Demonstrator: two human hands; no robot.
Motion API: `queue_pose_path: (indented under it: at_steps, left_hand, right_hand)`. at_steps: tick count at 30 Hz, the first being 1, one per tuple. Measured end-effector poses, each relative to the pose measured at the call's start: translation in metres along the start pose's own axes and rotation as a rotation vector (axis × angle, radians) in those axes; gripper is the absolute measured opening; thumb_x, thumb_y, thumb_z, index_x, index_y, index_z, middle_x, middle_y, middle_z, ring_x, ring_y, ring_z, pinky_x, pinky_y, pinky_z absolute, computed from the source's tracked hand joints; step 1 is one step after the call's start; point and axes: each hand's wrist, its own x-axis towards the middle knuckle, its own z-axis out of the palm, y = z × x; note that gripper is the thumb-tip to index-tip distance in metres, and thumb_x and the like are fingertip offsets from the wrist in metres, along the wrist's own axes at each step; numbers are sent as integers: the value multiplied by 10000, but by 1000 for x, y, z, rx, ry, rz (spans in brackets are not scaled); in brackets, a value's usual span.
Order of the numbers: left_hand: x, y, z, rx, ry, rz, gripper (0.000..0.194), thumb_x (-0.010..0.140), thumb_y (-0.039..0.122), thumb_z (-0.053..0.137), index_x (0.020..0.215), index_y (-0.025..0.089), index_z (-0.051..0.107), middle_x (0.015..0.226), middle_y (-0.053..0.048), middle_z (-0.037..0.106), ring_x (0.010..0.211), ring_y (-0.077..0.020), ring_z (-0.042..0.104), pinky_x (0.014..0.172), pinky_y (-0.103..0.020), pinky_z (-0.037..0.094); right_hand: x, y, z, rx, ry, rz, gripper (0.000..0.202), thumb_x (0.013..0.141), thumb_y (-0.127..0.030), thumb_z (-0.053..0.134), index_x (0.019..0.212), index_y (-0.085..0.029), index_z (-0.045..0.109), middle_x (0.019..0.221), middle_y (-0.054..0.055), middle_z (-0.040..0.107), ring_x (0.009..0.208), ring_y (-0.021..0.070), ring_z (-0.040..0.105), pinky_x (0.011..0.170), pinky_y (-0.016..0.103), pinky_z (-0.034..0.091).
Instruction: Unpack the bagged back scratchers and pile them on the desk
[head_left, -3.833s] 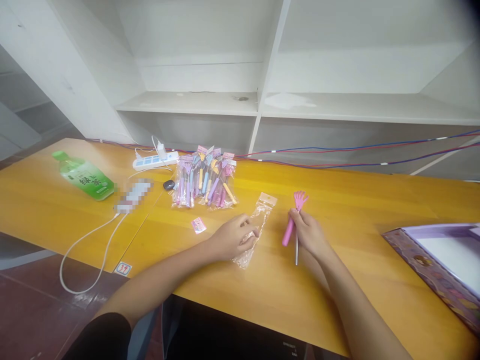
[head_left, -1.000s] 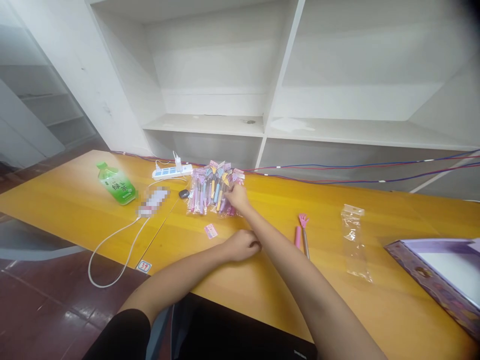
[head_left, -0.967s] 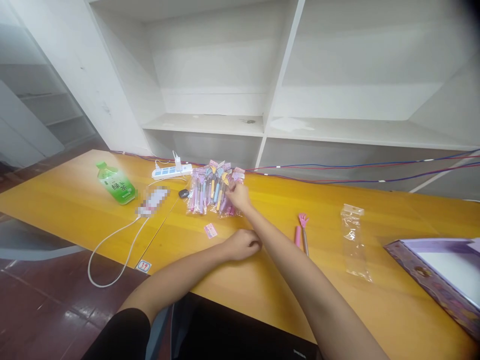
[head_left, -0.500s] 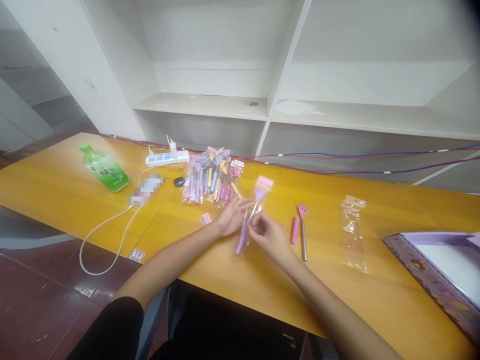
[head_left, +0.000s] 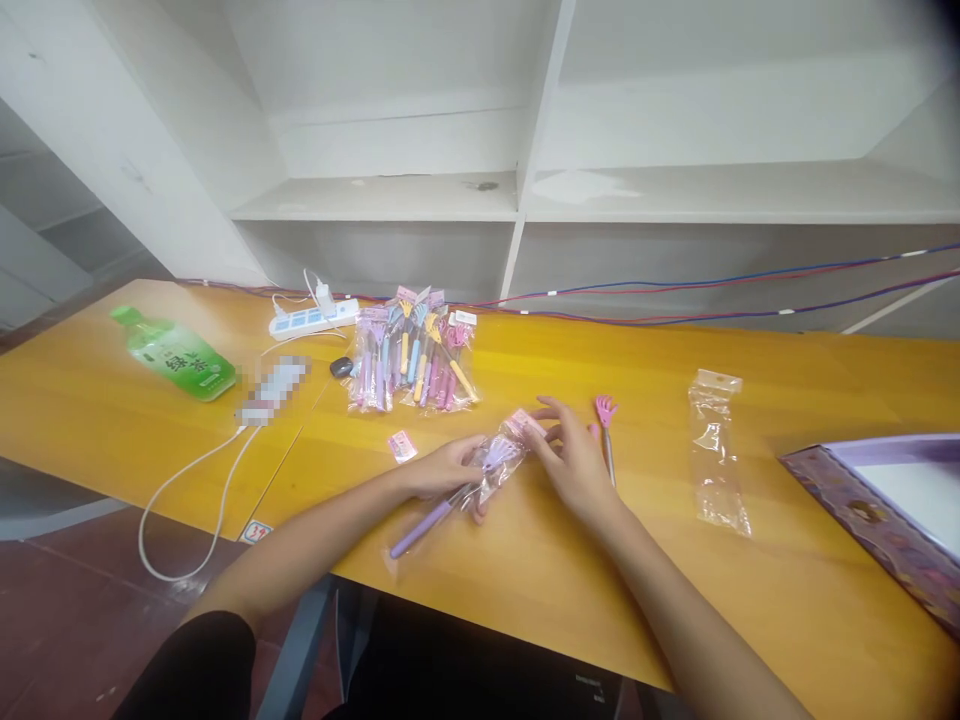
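Observation:
My left hand (head_left: 455, 468) is closed round a purple hand-shaped scratcher (head_left: 427, 525) in a clear bag, its purple handle pointing down to the left. At the bag's top, the fingers of my right hand (head_left: 574, 455) touch the pink header card (head_left: 523, 424). Just beyond my right hand lies an unwrapped pink scratcher (head_left: 606, 412) with a metal rod; a pink piece beside it is mostly hidden. Several bagged scratchers (head_left: 412, 350) in purple, blue, yellow and pink form a pile behind my left hand. A small pink card (head_left: 402, 446) lies in front of the pile.
An open clear bag (head_left: 716, 450) lies to the right, near a purple-edged box (head_left: 862, 510). At the left are a green bottle (head_left: 180, 355), a power strip (head_left: 315, 319), a white cable (head_left: 142, 520) and a small black object (head_left: 340, 367). Shelves (head_left: 375, 197) stand behind.
The bagged purple scratcher has tilted, its handle swinging left and its card end dropping to the right. My right hand has moved from its middle to the card. The view has shifted slightly.

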Motion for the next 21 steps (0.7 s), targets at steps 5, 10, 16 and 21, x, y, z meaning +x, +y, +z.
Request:
queue_pose_path:
  at_steps: [5, 10, 16, 21]
  left_hand:
    - [1, 1, 2, -76, 33, 2, 497, 916, 474, 765, 1217, 190, 490, 964, -91, 739, 599, -185, 739, 521, -250, 535]
    - [3, 1, 7, 31, 104, 126, 499, 946, 572, 750, 1157, 157, 571, 952, -49, 710, 478, -63, 575, 465, -215, 443]
    - [0, 0, 6, 165, 153, 166, 466, 955, 584, 736, 1109, 170, 587, 768, 22, 656, 472, -64, 533, 497, -214, 425]
    - [-1, -4, 8, 270, 171, 183, 419, 982, 590, 692, 1040, 190, 584, 613, 68, 556, 472, -89, 519, 490, -202, 399]
  right_hand:
    - [-14, -11, 15, 288, -196, 121, 436, 1012, -582, 597, 1316, -273, 557, 972, 49, 753, 716, 230, 694, 659, 371, 571]
    - [-24, -10, 30, 135, -145, -5, 325, 1026, -540, 622, 1174, -251, 613, 1001, 85, 715, 815, 244, 701, 730, 396, 602]
    - [-24, -7, 30, -7, -8, -212, 177, 1052, -407, 614, 1064, -238, 666, 1160, 109, 611, 919, 212, 692, 826, 400, 647]
    - [-25, -8, 36, -23, 31, -284, 73, 1032, -295, 598, 1045, -244, 648, 1130, 101, 641, 950, 220, 706, 806, 396, 671]
